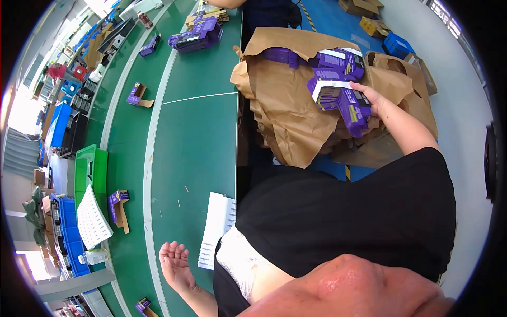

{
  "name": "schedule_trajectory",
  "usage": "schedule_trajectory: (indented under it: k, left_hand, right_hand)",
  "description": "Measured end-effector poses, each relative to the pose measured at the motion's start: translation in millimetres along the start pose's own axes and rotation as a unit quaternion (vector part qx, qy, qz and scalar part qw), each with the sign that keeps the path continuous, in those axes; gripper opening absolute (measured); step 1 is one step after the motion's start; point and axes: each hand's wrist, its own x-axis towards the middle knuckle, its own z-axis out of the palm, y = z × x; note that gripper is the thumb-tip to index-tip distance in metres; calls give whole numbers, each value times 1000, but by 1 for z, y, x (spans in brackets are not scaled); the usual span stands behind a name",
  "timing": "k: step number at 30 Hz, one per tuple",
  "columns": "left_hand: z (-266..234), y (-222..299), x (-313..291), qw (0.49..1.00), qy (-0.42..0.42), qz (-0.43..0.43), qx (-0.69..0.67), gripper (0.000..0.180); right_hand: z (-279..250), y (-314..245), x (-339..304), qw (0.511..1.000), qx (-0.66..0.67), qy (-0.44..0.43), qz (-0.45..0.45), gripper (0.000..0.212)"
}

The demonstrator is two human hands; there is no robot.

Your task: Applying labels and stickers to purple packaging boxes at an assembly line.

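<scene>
My right hand (371,99) grips a bundle of flattened purple cartons (349,108) wrapped with a white paper band. That bundle is over a large brown paper wrapping (296,113), which lies opened out and crumpled. More purple carton bundles (346,62) rest inside the wrapping, just beyond the one I hold. My left hand (177,266) is raised over the green table (195,142) with its fingers loosely bent and nothing in them. Nearest to it are white printed sheets (215,232) at the table's edge.
Partly folded purple boxes (119,206) stand spaced along the table's left strip. A stack of purple cartons (196,36) lies at the far end, close to another person's arm (227,2). On the left is a green bin (91,164). Cardboard boxes and a blue crate (397,46) sit beyond the wrapping.
</scene>
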Motion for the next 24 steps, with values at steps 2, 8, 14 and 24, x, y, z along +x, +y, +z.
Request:
schedule_trajectory:
  k: [2, 8, 14, 24]
  left_hand:
    - [-1, 1, -1, 1000, -3, 7, 0, 43]
    - [-1, 6, 0, 1000, -3, 12, 17, 43]
    - [34, 40, 27, 992, -74, 30, 99, 44]
    - [54, 106, 112, 858, -36, 167, 484, 88]
  right_hand:
    - [-7, 3, -3, 996, -1, -88, 19, 49]
    - [50, 11, -15, 987, -33, -159, -16, 49]
    - [214, -3, -59, 909, -184, -366, -80, 48]
    - [514, 52, -119, 568, -595, -483, -300, 80]
